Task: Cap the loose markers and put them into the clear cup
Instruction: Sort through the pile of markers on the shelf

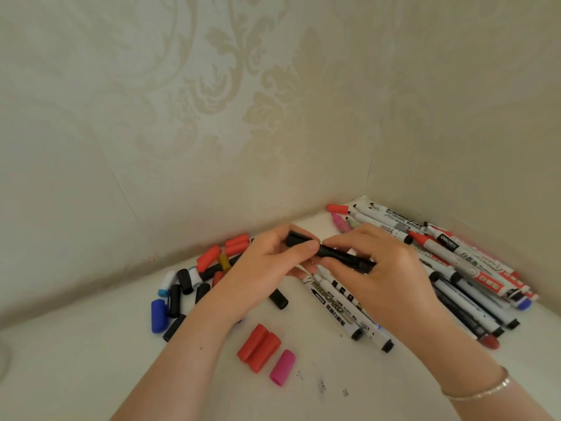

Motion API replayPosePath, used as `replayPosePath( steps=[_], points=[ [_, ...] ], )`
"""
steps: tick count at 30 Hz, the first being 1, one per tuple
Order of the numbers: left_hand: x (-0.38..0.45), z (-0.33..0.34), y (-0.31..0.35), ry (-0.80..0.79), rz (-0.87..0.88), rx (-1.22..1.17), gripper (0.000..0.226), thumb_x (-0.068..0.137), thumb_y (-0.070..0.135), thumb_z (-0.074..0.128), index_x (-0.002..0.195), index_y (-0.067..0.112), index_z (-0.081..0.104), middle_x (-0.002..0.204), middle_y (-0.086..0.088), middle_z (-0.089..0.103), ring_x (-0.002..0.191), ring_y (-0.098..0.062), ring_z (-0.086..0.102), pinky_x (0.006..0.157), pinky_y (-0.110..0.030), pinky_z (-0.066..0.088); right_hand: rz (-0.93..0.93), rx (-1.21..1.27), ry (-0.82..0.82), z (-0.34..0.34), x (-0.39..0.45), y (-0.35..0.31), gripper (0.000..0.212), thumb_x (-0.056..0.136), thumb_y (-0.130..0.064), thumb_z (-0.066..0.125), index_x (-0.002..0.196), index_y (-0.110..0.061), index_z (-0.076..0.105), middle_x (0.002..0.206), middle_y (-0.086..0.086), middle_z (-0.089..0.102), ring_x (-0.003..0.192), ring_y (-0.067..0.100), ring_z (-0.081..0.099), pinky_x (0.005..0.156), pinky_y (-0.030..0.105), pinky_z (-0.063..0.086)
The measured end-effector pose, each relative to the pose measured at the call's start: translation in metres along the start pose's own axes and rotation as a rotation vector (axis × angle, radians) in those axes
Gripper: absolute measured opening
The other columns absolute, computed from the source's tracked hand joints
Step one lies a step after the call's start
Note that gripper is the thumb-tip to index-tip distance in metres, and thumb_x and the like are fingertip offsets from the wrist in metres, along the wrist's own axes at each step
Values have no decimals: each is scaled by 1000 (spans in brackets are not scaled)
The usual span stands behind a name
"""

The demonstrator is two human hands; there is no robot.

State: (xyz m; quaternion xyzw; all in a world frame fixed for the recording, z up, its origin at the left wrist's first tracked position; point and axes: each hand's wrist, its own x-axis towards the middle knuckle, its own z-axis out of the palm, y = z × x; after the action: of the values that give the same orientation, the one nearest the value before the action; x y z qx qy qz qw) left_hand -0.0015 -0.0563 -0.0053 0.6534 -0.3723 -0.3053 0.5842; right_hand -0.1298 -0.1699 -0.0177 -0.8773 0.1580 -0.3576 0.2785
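My left hand grips a black cap at the end of a black marker, whose barrel my right hand holds. Cap and marker meet between my thumbs, above the white table. A pile of uncapped markers lies to the right, in the corner. Loose caps lie to the left: red caps, black caps and a blue cap. Two red caps and a pink cap lie in front. Only a faint clear edge shows at the far left; I cannot tell if it is the cup.
Patterned walls close the table in at the back and right, meeting in a corner behind the marker pile. Two white markers lie under my right wrist. Small ink specks mark the table near the front.
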Motion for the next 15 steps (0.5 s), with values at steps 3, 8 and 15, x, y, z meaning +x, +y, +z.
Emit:
replayPosePath(
  steps=[3,8,15],
  points=[
    [2,-14,-4,224,-6,27,7,92,17,59,94,19,65,84,3,72,77,-7,65,74,-24,53,99,1,12,-2,0,3,16,80,-25,71,96,-31,72,81,-16,61,70,4,59,60,35,55],
    [2,-30,-16,267,-4,688,9,87,26,66,95,29,67,94,14,58,82,3,53,68,-6,39,250,0,50,-2,1,12,25,85,-17,64,107,-29,68,87,-19,58,70,2,54,64,28,49],
    [1,-24,-25,200,2,901,14,86,30,64,100,34,64,104,16,57,104,-8,53,101,-37,40,242,5,15,0,1,14,32,88,-7,59,116,-22,64,96,-9,58,73,-1,51,62,10,36]
  ],
)
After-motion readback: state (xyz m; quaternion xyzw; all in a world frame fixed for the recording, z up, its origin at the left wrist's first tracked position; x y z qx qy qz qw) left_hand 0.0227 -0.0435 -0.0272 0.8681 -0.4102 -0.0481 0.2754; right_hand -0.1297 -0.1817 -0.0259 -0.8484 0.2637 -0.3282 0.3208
